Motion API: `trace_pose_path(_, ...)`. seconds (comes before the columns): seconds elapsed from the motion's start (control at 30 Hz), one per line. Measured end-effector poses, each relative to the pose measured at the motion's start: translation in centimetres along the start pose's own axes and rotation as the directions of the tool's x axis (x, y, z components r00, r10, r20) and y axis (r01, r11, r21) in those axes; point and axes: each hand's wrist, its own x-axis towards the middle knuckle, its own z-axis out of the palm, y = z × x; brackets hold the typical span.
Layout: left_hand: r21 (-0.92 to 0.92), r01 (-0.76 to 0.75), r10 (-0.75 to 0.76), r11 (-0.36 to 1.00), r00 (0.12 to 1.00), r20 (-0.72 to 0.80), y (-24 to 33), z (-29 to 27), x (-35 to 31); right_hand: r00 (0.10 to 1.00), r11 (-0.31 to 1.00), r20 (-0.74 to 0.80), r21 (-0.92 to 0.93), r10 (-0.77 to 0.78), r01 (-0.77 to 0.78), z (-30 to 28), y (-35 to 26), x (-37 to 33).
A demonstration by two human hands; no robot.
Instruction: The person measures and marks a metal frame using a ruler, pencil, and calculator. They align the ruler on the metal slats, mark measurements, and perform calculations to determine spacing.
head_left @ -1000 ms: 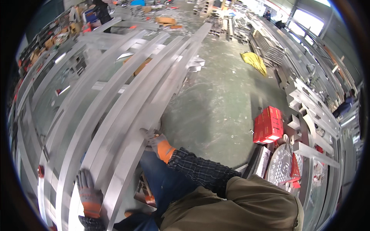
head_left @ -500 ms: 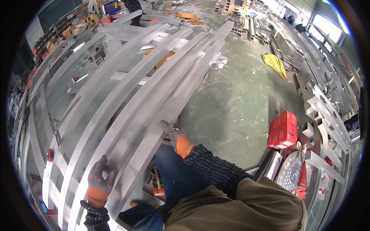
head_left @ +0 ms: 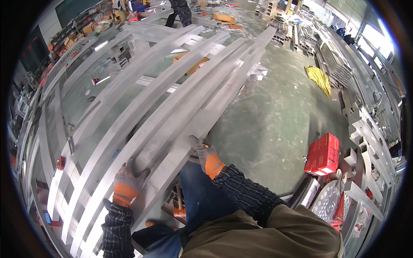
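Observation:
Long, silvery metal profiles [head_left: 148, 135] lie side by side across a frame, running from near left to far right. My left hand [head_left: 127, 182], in a grey and orange glove, rests on the near ends with thumb and fingers apart. Beside it, the outermost profile [head_left: 165, 165] passes to its right. My right hand [head_left: 207, 157], gloved alike, grips this profile's right edge, fingers on the top face; the underside of the grip is hidden. My legs stand close against that edge.
A red carton [head_left: 322, 155] stands on the floor at right, near a patterned metal plate [head_left: 328, 200]. Stacked profiles [head_left: 333, 64] line the right side, with a yellow cloth [head_left: 318, 81] beside them. Another person's legs [head_left: 180, 13] show at the far end.
My left hand has moved forward and right along the profiles. The right hand keeps its hold on the edge. The view has shifted slightly, and the far person's legs show more.

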Motion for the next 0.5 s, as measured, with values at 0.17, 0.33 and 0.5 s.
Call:
trace_pose_path(0.17, -0.359, 0.024, 0.024, 0.933, 0.991, 0.129, -1.7, -1.5, -0.5, 1.000, 0.995, -0.010, -0.099, -0.029, 0.028, 0.2, -0.1, -0.4)
trace_pose_path(0.33, -0.334, -0.041, 0.094, 0.942, 0.985, 0.142, -1.4, -1.9, -1.4, 1.000, 0.999, 0.011, -0.038, 0.000, 0.000, 0.7, -0.2, -0.9)
trace_pose_path(0.5, -0.256, -0.110, 0.162, 0.960, 0.969, 0.189, 0.1, -2.5, -1.3, 0.994, 1.000, 0.108, -0.021, -0.006, 0.008, -1.0, -0.4, 0.3)
